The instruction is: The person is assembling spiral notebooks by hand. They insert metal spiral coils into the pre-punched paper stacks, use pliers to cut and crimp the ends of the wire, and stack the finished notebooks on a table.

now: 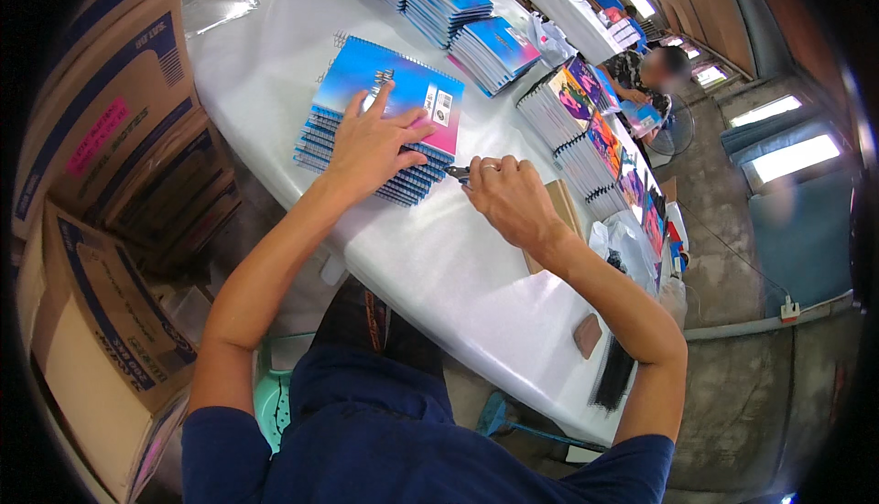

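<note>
A stack of spiral-bound notebooks point(417, 69) with blue-to-pink covers lies in front of me on the table, coil edges piled up along the near side. My left hand point(371, 142) rests on the top cover with its fingers spread. A few small wire pieces point(383, 76) sit on that cover just beyond my fingertips. My right hand point(513, 197) is closed around a pair of pliers point(456, 173), whose dark jaws reach the stack's near right corner, by the coil ends. Most of the tool is hidden in my palm.
White sheeting covers the table point(439, 266). More blue notebooks point(494, 51) are stacked beyond, and notebooks with colourful covers point(600, 138) line the right side. Cardboard boxes point(110, 101) stand at the left. A brown block point(587, 336) lies near the right edge. Another person point(632, 74) works farther off.
</note>
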A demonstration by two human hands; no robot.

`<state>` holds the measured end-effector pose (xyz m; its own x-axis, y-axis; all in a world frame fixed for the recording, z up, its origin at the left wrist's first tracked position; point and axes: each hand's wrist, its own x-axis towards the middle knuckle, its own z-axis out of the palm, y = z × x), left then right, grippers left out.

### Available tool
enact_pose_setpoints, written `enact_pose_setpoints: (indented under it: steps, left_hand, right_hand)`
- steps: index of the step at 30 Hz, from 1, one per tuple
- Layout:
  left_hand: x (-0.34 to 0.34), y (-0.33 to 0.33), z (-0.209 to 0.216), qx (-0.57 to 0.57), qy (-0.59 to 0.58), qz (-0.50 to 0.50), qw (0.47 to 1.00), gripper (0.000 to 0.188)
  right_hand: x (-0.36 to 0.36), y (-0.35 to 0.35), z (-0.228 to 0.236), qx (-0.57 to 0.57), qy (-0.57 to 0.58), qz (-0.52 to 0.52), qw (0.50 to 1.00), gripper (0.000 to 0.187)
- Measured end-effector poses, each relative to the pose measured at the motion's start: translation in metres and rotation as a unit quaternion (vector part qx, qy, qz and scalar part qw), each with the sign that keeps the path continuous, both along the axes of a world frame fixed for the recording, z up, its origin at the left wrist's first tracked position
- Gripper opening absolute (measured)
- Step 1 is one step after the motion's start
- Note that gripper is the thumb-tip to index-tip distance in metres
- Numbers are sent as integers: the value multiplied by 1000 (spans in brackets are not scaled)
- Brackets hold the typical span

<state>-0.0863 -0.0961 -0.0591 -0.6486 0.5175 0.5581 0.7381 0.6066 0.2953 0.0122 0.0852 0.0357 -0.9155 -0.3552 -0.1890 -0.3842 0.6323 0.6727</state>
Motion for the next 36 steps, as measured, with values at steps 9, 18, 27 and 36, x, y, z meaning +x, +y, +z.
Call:
enact_pose_setpoints:
  steps: [9,18,27,36]
  left_hand:
    - [3,-1,3,-2,-2,-11,1000,51]
    - [0,-2,-1,7,8,-10,1000,55]
    - [4,0,1,-11,2,-15,1000,70]
    - [4,1,2,-18,2,-20,1000,71]
  right_hand:
    - [-13,29,16,-49,61,289,954,32]
    - [7,2,-12,-38,-6,-9,999,24]
    - [-9,22,7,-70,44,253,964,32]
    - [-2,9,0,-24,25,234,972,16]
